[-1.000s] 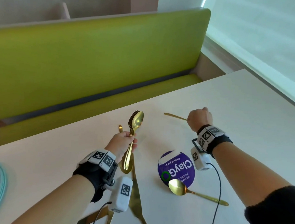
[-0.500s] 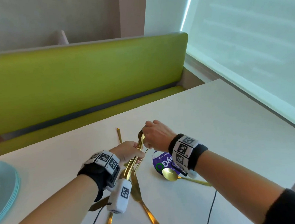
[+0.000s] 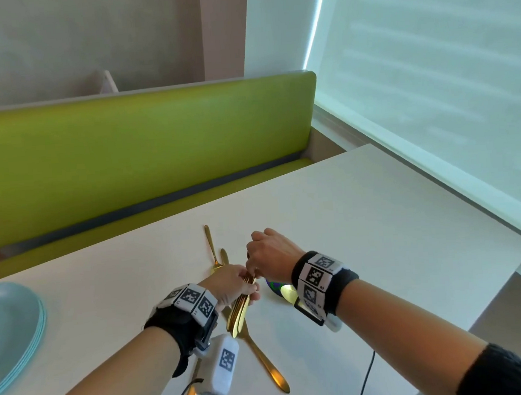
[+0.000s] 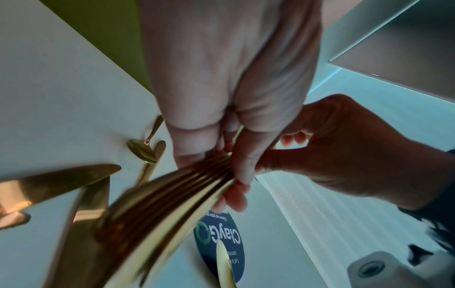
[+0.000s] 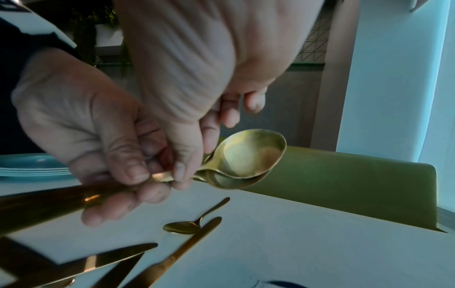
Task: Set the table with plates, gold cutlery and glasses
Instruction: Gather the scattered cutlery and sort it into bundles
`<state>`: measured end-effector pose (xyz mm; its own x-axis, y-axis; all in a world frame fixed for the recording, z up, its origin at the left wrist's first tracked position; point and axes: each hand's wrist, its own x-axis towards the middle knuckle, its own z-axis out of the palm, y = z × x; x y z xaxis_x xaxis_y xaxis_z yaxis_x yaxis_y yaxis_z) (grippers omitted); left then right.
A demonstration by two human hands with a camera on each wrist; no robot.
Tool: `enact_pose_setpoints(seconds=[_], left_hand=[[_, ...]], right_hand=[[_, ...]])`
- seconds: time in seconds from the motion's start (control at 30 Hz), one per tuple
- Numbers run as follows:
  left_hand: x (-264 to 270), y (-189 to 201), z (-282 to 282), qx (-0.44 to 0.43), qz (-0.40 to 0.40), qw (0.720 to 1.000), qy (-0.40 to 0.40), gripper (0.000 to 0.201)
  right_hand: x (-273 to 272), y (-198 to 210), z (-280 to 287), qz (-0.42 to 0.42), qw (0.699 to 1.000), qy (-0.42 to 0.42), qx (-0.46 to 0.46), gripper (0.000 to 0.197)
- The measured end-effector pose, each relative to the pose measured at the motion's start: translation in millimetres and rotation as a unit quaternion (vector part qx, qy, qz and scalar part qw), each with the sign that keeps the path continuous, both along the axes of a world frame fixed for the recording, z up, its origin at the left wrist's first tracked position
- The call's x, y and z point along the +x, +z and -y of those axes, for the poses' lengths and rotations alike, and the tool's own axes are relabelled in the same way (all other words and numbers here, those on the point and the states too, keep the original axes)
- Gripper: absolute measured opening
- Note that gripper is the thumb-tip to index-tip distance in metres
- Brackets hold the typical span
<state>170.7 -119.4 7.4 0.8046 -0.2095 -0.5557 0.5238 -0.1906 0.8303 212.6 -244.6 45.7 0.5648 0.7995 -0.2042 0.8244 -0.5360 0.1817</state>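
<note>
Bundle of slim polished gold metal spoons and forks (image 3: 239, 305): stiff, light, likely slippery. Left hand (image 3: 228, 285) gripping mid-handles; right hand (image 3: 271, 252) pinching necks beside it, probably drawing one out.

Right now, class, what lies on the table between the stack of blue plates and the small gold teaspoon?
Nothing: in the head view, bare white table runs from the blue plates to the teaspoon.

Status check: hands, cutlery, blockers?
Left hand grips bundle of gold spoons and forks. Right hand pinches same bundle at bowl end. Gold knives and small gold teaspoon loose on white table; no obstruction seen.
</note>
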Motion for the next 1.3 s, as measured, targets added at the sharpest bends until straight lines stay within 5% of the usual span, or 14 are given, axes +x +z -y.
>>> enact_pose_setpoints(seconds=[0.1,0.33,0.5,0.63,0.73,0.9,1.13,1.3], left_hand=[[-2.6,-0.9,2.6,-0.001,-0.004,1.000,0.012,0.012],[-5.2,-4.8,10.2,-0.026,-0.012,0.999,0.037,0.011],[-7.2,-7.6,12.2,0.001,-0.003,0.999,0.042,0.011],[-8.1,-9.2,9.9,-0.013,-0.025,0.995,0.093,0.014],[-9.7,-11.0,8.3,-0.011,-0.032,0.993,0.114,0.016],[-13.1,-13.6,7.0,-0.020,-0.035,0.991,0.131,0.031],[-22.2,-16.9,5.2,-0.041,-0.062,0.989,0.124,0.026],[-26.9,-20.4,2.0,-0.067,-0.087,0.981,0.158,0.024]], right_hand=[[-6.1,-4.5,2.7,0.020,0.999,-0.008,0.026,0.008],[-11.7,-13.5,18.2,0.017,0.988,-0.017,0.155,0.028],[-11.2,-15.3,41.5,0.017,0.960,-0.130,0.249,0.016],[-8.7,-19.0,77.4,-0.061,0.929,-0.338,0.139,0.019],[-14.0,-36.1,99.1,-0.123,0.899,-0.417,0.045,0.025],[-22.3,-66.0,105.6,-0.162,0.874,-0.459,0.002,0.032],[-28.3,-91.5,100.3,-0.113,0.880,-0.461,-0.033,0.026],[-22.7,-87.8,98.1,-0.163,0.858,-0.486,0.036,0.022]])
